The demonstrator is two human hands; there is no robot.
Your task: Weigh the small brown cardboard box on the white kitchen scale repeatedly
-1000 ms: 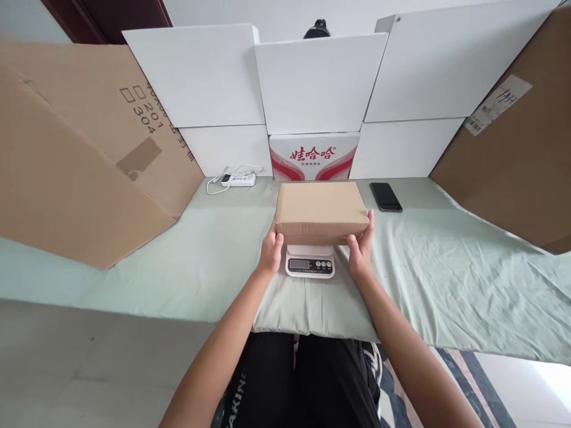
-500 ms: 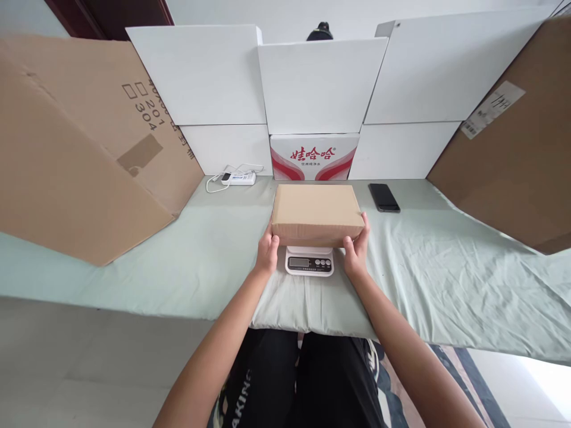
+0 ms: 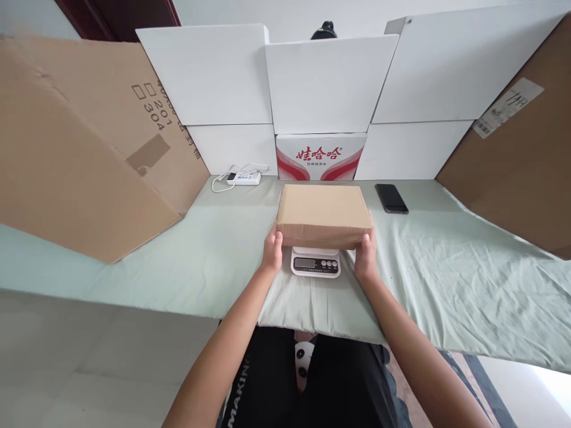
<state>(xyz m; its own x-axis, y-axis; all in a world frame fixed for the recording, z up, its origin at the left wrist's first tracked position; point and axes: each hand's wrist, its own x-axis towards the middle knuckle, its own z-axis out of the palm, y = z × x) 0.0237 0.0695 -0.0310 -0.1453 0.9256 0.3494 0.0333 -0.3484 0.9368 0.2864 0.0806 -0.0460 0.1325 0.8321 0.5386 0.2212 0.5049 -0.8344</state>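
Note:
A closed brown cardboard box rests flat on a small white digital scale, whose display and buttons stick out under the box's near edge. My left hand grips the box's near left corner. At the near right corner my right hand holds the other side. Both arms reach forward over a pale green cloth that covers the table.
A black phone lies right of the box. A white power strip with its cable sits at the back left. A red and white carton stands behind. White boards and big brown cardboard sheets wall the sides.
The box has come down a little onto the scale and both hands have slid back toward its near corners. The view has shifted slightly.

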